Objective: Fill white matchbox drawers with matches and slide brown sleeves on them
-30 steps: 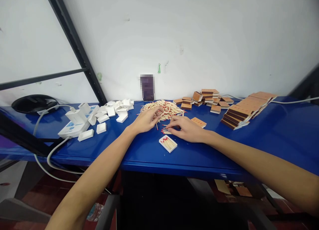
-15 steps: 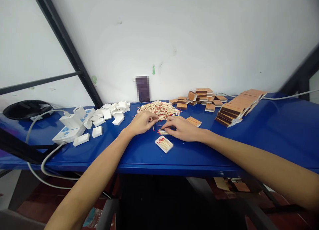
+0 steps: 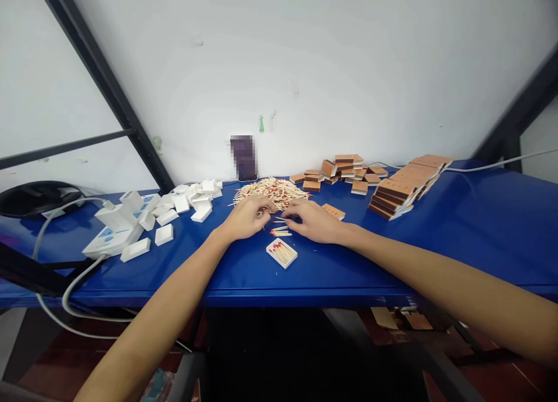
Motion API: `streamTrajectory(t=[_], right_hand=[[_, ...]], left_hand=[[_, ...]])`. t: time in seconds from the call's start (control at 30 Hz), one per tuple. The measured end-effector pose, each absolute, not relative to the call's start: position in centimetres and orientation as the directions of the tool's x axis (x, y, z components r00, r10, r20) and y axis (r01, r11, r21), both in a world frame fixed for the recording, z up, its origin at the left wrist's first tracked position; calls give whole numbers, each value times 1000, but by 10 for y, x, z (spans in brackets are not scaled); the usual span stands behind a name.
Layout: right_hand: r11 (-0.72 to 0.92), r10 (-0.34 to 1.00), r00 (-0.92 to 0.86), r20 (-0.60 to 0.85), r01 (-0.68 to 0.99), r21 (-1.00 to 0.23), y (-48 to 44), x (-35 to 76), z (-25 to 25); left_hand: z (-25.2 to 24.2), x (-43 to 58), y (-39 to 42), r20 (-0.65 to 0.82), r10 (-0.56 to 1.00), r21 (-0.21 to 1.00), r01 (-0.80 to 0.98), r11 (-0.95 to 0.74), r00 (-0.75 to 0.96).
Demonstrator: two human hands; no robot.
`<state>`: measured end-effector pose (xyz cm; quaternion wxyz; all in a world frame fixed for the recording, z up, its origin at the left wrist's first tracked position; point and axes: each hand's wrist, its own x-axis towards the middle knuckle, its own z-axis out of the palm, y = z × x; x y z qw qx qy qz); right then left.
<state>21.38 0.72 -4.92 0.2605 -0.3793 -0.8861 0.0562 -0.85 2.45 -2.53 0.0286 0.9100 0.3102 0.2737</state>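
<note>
A heap of red-tipped matches (image 3: pixel 279 188) lies at the middle of the blue table. At its front left edge my left hand (image 3: pixel 247 217) has its fingers curled around a few matches, which show between thumb and fingers. My right hand (image 3: pixel 314 221) faces it from the right, fingertips at the heap's front edge and thumb apart from them; nothing shows in its grasp. A small group of loose matches (image 3: pixel 281 232) lies below the hands. Nearer me rests an open white matchbox tray (image 3: pixel 288 265) partly filled with matches.
White empty trays (image 3: pixel 201 211) are scattered at the left beside a white power strip (image 3: pixel 111 239) with cables. An orange matchbox sleeve (image 3: pixel 333 211) lies right of the heap. More sleeves (image 3: pixel 311 186) are piled behind, with stacks (image 3: pixel 392 196) farther right. A phone (image 3: pixel 244 158) leans on the wall.
The view has shifted slightly. My right hand has moved up off the small group of loose matches toward the heap. My left hand stays at the heap's edge.
</note>
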Motion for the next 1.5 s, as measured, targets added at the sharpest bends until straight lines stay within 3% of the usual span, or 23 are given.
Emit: streamTrajectory(t=[0.07, 0.23, 0.47, 0.63, 0.73, 0.93, 1.0, 1.13, 1.2, 1.33, 1.5], right_hand=[[712, 698, -598, 393, 641, -288, 6, 214, -49], [729, 684, -623, 380, 606, -318, 3, 213, -45], [775, 632, -648, 426, 522, -356, 1, 212, -42], [750, 655, -482, 582, 509, -423, -1, 211, -39], [723, 689, -424, 588, 461, -514, -4, 208, -36], [707, 708, -404, 580, 416, -573, -5, 206, -35], [695, 719, -433, 543, 446, -564, -4, 207, -36], [658, 753, -487, 442, 524, -542, -2, 208, -37], [651, 758, -507, 410, 561, -512, 0, 208, -38], [674, 736, -575, 356, 574, -466, 1, 208, -39], [704, 707, -606, 365, 551, -449, 0, 209, -39]], left_hand=[[-19, -14, 24, 468, 588, 190, 574, -796, 660], [-13, -23, 20, 245, 625, 188, 596, -780, 741], [-11, -22, 17, 226, 616, 222, 576, -787, 755], [-5, -15, 12, 336, 642, 470, 468, -748, 689], [-5, -7, 10, 429, 701, 612, 388, -689, 569], [-10, -3, 12, 368, 721, 714, 319, -623, 587], [-11, -6, 13, 368, 700, 641, 377, -668, 612], [-12, -15, 17, 397, 651, 263, 600, -756, 647], [-13, -19, 20, 366, 648, 133, 652, -746, 667], [-15, -23, 25, 327, 652, 36, 681, -732, 684], [-16, -24, 26, 315, 647, 34, 673, -739, 695]])
